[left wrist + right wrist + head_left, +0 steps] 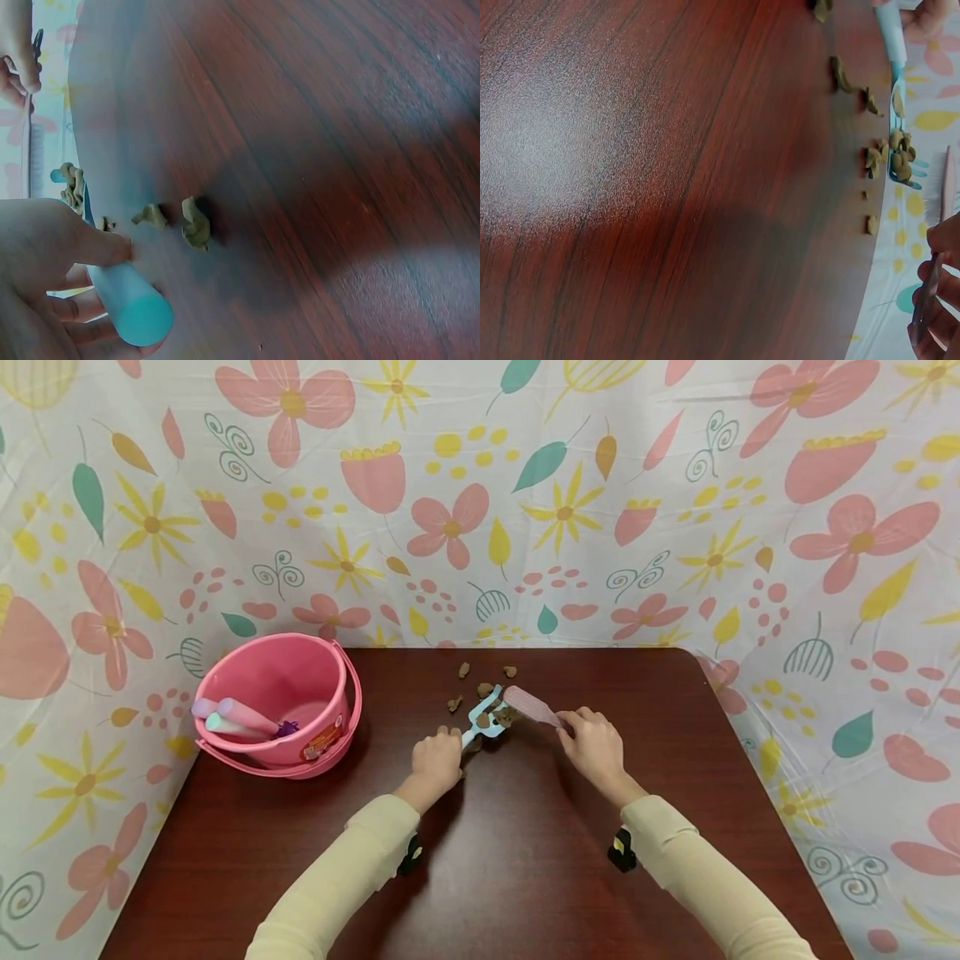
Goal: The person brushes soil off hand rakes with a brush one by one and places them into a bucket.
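My left hand [437, 762] grips the handle of a small light blue toy garden fork [469, 737], its tines pointing away over the table. Several brown, knobbly lumps [901, 156] lie on the tines in the right wrist view. The handle's teal end [146, 319] shows below my left thumb. In my right hand [596, 745] is a pink brush [531, 704], held by its thin handle, with pale bristles [36, 154] visible in the left wrist view. The brush head is close beside the tines, overlapping the lumps in the head view.
More brown lumps [464, 670] lie on the dark wooden table [525, 860] around and behind the fork. A pink bucket [273, 662] at the left holds several pastel-handled tools [243, 716]. A flower-printed cloth [450, 460] hangs behind the table and at both sides.
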A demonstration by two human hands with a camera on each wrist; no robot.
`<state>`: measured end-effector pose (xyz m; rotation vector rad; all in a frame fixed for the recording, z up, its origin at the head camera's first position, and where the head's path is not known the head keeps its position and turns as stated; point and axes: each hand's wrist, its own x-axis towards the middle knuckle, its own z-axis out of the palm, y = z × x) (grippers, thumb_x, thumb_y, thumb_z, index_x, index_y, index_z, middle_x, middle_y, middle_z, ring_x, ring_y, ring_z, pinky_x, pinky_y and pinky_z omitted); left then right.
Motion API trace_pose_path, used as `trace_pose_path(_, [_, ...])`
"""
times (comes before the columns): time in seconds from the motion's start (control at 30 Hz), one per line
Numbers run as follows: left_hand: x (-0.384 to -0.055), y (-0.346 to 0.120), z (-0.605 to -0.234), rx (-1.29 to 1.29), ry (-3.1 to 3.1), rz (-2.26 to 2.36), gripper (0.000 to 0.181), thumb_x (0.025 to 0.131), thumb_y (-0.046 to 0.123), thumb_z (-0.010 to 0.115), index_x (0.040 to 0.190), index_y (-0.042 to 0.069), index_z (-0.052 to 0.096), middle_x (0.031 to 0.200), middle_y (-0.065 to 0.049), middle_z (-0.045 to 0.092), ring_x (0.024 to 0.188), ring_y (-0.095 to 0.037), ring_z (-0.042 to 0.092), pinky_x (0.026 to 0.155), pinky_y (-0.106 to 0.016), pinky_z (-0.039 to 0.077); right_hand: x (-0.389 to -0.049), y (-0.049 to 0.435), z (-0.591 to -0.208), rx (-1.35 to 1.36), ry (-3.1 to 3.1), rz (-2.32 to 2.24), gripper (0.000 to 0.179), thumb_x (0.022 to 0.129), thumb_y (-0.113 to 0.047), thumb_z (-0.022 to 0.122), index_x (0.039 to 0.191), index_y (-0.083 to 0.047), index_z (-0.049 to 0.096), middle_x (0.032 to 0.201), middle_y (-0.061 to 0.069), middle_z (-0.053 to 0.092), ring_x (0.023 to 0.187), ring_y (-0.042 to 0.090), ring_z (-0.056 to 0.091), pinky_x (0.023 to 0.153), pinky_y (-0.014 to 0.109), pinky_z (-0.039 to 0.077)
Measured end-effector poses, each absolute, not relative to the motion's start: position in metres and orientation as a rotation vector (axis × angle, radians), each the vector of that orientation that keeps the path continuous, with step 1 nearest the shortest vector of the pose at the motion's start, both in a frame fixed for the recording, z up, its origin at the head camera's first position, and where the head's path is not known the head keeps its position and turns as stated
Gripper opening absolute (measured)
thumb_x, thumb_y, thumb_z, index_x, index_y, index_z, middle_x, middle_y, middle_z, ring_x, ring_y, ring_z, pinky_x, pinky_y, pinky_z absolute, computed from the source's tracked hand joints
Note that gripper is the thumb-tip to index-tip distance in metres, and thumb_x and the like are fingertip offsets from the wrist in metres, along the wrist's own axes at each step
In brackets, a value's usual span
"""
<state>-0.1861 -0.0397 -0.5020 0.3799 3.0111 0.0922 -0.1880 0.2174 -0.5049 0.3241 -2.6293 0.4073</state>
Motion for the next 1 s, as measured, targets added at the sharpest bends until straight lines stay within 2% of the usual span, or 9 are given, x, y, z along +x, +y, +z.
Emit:
trace_pose_path(0.23, [-0.185, -0.045, -0.501, 0.416, 3.022, 0.082, 0.037, 0.074, 0.023, 0.073, 0.101, 0.006, 0.054, 0.088, -0.009, 0.054, 0.063, -0.026, 0.059, 0.045, -0.034, 0.044, -0.187, 0.21, -0.503, 0.345, -2.62, 0.434, 0.023, 0.077, -0.016, 0.072, 0.099, -0.012, 0.071, 0.084, 0.008, 0.065, 0.069, 0.027, 0.058, 0.055, 0.039, 0.047])
trace_pose_path(0.63, [-0.18, -0.046, -0.493, 0.481, 3.054, 0.099, 0.034, 0.072, 0.02, 0.073, 0.097, 0.007, 0.053, 0.085, -0.007, 0.053, 0.057, -0.024, 0.056, 0.042, -0.033, 0.041, -0.186, 0.191, -0.5, 0.419, -2.623, 0.451, 0.023, 0.077, -0.017, 0.072, 0.1, -0.013, 0.071, 0.084, 0.006, 0.064, 0.069, 0.025, 0.058, 0.054, 0.037, 0.047])
trace_pose_path(0.8, [-0.179, -0.047, -0.493, 0.511, 3.085, 0.09, 0.034, 0.07, 0.02, 0.074, 0.094, 0.008, 0.052, 0.084, -0.007, 0.053, 0.057, -0.025, 0.057, 0.043, -0.033, 0.042, -0.186, 0.184, -0.499, 0.446, -2.633, 0.455, 0.024, 0.077, -0.018, 0.071, 0.101, -0.014, 0.071, 0.084, 0.005, 0.064, 0.069, 0.024, 0.057, 0.055, 0.036, 0.046])
trace_pose_path(1.0, [-0.178, -0.048, -0.49, 0.522, 3.098, 0.097, 0.034, 0.071, 0.018, 0.073, 0.097, 0.008, 0.053, 0.087, -0.007, 0.054, 0.06, -0.026, 0.058, 0.043, -0.034, 0.043, -0.186, 0.177, -0.496, 0.479, -2.639, 0.462, 0.024, 0.077, -0.018, 0.071, 0.101, -0.014, 0.071, 0.085, 0.005, 0.064, 0.069, 0.023, 0.057, 0.056, 0.036, 0.046])
